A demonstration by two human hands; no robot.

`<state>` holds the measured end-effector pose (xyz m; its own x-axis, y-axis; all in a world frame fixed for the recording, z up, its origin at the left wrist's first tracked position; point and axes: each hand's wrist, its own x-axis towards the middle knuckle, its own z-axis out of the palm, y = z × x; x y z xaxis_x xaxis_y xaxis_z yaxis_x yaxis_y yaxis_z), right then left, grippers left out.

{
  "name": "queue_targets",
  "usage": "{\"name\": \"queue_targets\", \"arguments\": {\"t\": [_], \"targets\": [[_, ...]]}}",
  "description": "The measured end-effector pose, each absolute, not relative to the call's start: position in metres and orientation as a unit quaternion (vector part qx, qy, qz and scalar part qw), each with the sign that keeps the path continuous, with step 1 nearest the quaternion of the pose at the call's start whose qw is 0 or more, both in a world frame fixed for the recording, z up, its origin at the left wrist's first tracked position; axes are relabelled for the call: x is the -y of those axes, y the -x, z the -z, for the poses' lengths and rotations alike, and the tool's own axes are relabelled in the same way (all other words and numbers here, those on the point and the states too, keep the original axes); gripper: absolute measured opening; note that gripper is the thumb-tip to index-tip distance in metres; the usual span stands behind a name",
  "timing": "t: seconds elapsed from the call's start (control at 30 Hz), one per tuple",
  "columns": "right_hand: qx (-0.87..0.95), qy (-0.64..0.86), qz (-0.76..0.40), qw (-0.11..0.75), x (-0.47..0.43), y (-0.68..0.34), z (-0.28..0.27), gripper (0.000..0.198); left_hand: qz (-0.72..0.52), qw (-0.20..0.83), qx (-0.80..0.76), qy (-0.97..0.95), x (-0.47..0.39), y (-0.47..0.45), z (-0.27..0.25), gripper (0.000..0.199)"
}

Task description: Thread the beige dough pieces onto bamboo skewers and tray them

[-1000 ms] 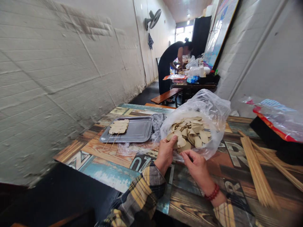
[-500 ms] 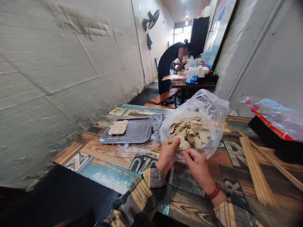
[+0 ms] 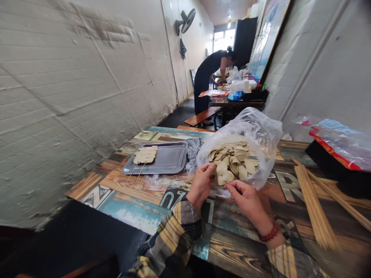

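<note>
Between my two hands, at the near rim of a clear plastic bag [image 3: 268, 154], are thin beige slices [image 3: 225, 177] whose kind I cannot make out. My left hand [image 3: 202, 185] pinches their left edge with thumb and fingers. At the lower right edge, my right hand [image 3: 246, 200] is closed, thumb against fingertips. Whether a thin stick runs between the hands is not visible. Behind them, a heap of similar slices [image 3: 232, 150] fills the bag. On a metal tray [image 3: 171, 158] to the left lie threaded slices [image 3: 145, 154], with sticks poking over the near rim.
A bundle of bamboo skewers [image 3: 314, 208] lies at the right, near a black container [image 3: 327, 158] with plastic packaging on it. Crumpled clear film [image 3: 162, 181] lies by the tray. Farther back, a person [image 3: 210, 77] bends over another table, beside a bench [image 3: 203, 117].
My hands have drawn slightly apart, the right one shifting right. More of the slices between them shows now. The tray and skewers remain in place.
</note>
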<state>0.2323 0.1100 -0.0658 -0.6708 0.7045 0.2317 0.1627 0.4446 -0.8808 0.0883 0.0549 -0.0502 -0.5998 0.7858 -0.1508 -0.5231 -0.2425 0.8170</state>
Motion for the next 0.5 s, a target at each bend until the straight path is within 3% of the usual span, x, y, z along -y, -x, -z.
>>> {"name": "queue_targets", "arguments": {"t": [0.27, 0.5], "targets": [[0.768, 0.306, -0.466, 0.315, -0.131, -0.249, 0.055, 0.033, -0.761, 0.416, -0.460, -0.191, -0.053, -0.080, 0.043, 0.044], [0.751, 0.355, -0.430, 0.354, -0.169, -0.283, 0.061, 0.035, -0.689, 0.225, -0.611, -0.317, -0.057, -0.070, 0.054, 0.017]]}}
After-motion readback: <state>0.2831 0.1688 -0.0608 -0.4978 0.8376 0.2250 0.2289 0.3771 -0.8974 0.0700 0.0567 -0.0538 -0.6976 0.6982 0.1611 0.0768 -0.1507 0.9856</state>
